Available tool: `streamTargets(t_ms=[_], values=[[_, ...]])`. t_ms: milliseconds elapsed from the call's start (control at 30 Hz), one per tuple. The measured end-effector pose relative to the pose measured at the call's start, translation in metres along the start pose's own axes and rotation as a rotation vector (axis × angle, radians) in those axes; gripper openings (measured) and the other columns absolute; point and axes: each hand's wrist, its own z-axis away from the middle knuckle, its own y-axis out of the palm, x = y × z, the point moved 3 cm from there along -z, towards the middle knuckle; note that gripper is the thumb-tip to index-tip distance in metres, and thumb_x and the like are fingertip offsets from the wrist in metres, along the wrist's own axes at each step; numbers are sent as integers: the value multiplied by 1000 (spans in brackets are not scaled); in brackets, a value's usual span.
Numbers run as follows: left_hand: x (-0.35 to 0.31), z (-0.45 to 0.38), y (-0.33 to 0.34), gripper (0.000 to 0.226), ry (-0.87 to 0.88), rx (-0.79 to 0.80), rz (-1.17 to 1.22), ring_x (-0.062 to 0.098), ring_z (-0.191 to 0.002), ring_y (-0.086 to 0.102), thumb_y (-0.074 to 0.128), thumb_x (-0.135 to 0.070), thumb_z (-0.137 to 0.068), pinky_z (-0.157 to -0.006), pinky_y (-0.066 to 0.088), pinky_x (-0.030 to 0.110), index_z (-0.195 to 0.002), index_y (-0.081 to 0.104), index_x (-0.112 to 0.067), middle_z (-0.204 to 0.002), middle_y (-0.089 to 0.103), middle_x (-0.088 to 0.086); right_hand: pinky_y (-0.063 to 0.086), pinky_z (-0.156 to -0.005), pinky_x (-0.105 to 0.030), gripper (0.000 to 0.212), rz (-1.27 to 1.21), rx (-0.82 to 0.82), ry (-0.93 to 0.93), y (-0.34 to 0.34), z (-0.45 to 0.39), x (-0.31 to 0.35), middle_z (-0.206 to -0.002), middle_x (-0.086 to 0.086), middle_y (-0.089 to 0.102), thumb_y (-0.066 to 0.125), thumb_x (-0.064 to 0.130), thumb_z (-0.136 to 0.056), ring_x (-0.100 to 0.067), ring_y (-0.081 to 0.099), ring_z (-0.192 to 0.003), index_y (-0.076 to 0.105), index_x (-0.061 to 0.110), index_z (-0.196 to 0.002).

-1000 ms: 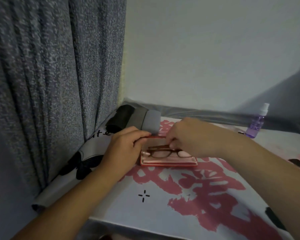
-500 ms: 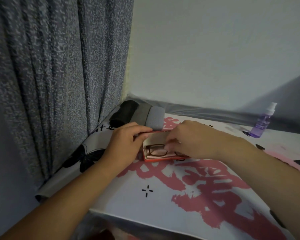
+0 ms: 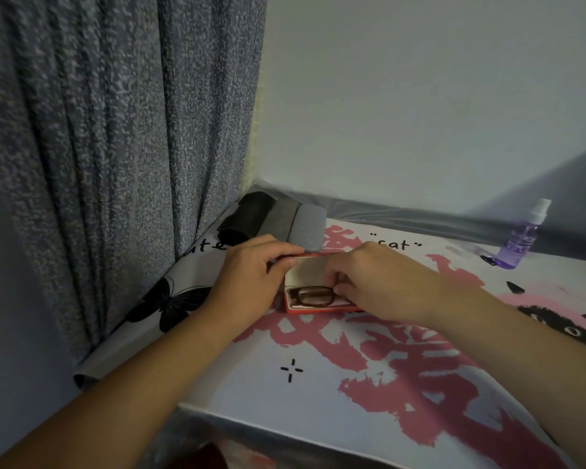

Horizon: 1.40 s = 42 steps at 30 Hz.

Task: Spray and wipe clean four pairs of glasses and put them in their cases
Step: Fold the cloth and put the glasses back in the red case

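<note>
At 12 o'clock on the counter, your left hand pinches the red case lid while your right hand, fingers curled, grips the dark-framed glasses inside.

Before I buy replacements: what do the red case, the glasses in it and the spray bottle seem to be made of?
Red case: looks like a hard shell, probably plastic or leatherette over board, with a matte cream lining in the raised lid.
Glasses: dark brown frame, thick rims, likely plastic.
Spray bottle: clear purple-tinted plastic, as light passes through, with a white nozzle.
</note>
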Motion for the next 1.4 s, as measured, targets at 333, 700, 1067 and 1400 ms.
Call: streamTargets(t_ms=[333, 700, 1067, 1400], values=[[-1, 0, -1, 20, 32, 6, -13, 2, -86, 64, 70, -4, -90, -79, 45, 10, -106, 79, -12, -89, 68, -5, 51, -58, -32, 47, 248, -258, -153, 17, 6, -3, -105, 12, 70, 62, 2, -84, -19, 67, -77, 68, 36, -116], [-2, 3, -2, 20, 51, 28, 23, 3, -90, 64, 70, -3, -91, -78, 47, 13, -106, 77, -14, -93, 65, -9, 43, -76, -18, 21, -140, -795, 170, -1, 48, -60, -104, -1, 60, 54, 19, -101, -8, 52, -81, 70, 11, -112], [0, 8, 4, 16, 30, 203, 255, 15, -104, 67, 65, -25, -93, -92, 53, 30, -97, 74, -12, -105, 68, -9, 43, -93, -12, 23, -824, -332, 305, 29, 47, -63, -108, 29, 72, 53, 35, -102, 12, 62, -108, 74, 39, -110], [-2, 11, 6, 28, 5, 352, 177, 14, -105, 65, 60, -37, -90, -87, 49, 22, -76, 73, -16, -109, 63, -14, 45, -82, -2, 51, -592, -202, 138, 41, 71, -59, -132, 32, 51, 70, 11, -92, 15, 55, -109, 61, 36, -136]])
